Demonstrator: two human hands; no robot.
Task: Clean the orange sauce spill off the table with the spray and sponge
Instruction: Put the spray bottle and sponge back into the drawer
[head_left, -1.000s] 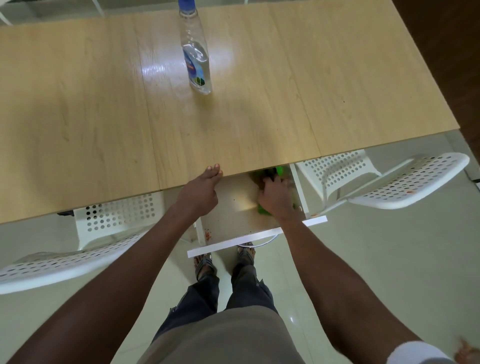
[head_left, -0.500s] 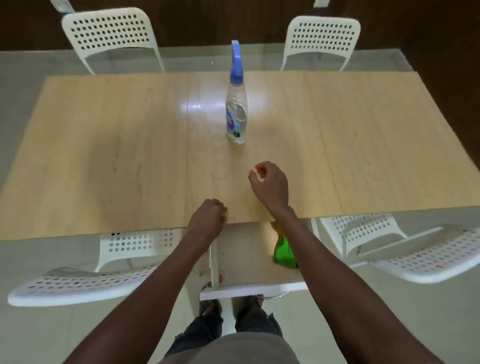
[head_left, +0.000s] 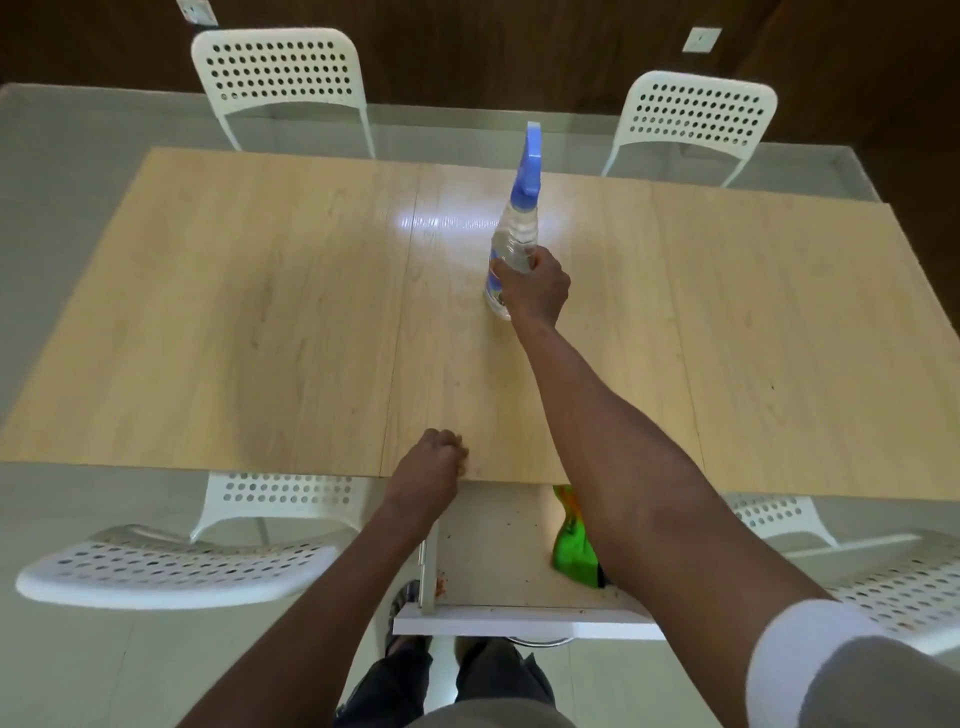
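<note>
Right hand on the spray bottle at the far centre of the tabletop; the sponge is down in the drawer near me.

My right hand (head_left: 535, 291) wraps the clear body of the spray bottle (head_left: 511, 241), which stands upright at full reach, blue nozzle on top. My left hand (head_left: 434, 461) rests on the near edge of the tabletop (head_left: 260, 312), fingers curled, holding nothing I can see. The green sponge (head_left: 569, 551) lies in the open drawer (head_left: 493, 530) under my right forearm, nearer the left hand — likely its job next. I cannot make out an orange patch on the wood.

Head view, steeply down (wide-angle), over table (head_left: 260, 312)
</note>
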